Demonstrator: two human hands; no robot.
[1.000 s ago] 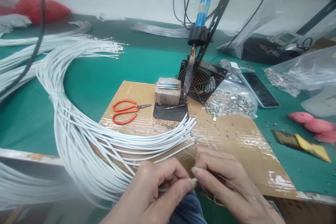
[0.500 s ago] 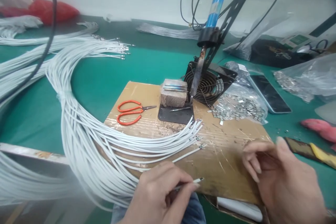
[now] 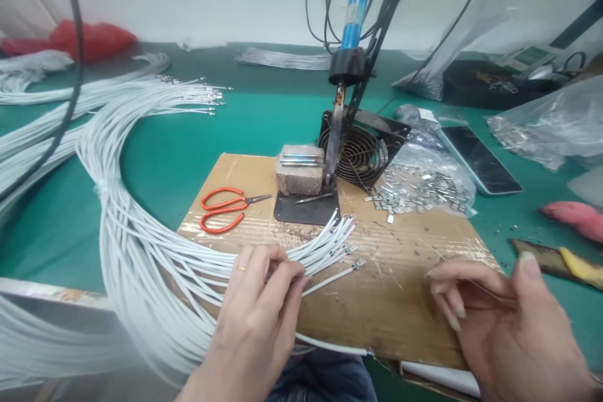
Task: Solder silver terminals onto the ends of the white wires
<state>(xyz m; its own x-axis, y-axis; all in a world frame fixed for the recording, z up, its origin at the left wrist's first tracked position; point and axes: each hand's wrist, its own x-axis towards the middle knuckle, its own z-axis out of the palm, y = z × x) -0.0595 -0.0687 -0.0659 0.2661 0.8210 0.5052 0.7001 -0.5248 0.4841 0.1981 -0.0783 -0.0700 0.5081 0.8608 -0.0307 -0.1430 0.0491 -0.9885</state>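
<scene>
My left hand (image 3: 261,301) has its fingers pinched together over the bundle of white cables (image 3: 188,257), at the cardboard's near left part; what its fingertips hold, if anything, is hidden. One cable (image 3: 334,345) runs out below that hand, its tip at the cardboard's front edge. Farther up, the bundle's metal-tipped ends (image 3: 346,242) fan out to the right. On the right, my right hand (image 3: 499,308) is raised over the cardboard's edge, fingers curled and thumb apart. A thin, pale strand seems to run by its fingers.
Orange-handled scissors (image 3: 226,207) lie on the cardboard (image 3: 400,289). Behind stand a block (image 3: 300,176), a blue-handled soldering iron (image 3: 357,6) pointing down and a round-grilled fan (image 3: 360,154). To the right are a bag of small metal connectors (image 3: 424,188) and a phone (image 3: 480,160).
My left hand has moved up and left onto the bundle, away from the single cable end it pinched. That cable now lies lower. The view has shifted slightly.
</scene>
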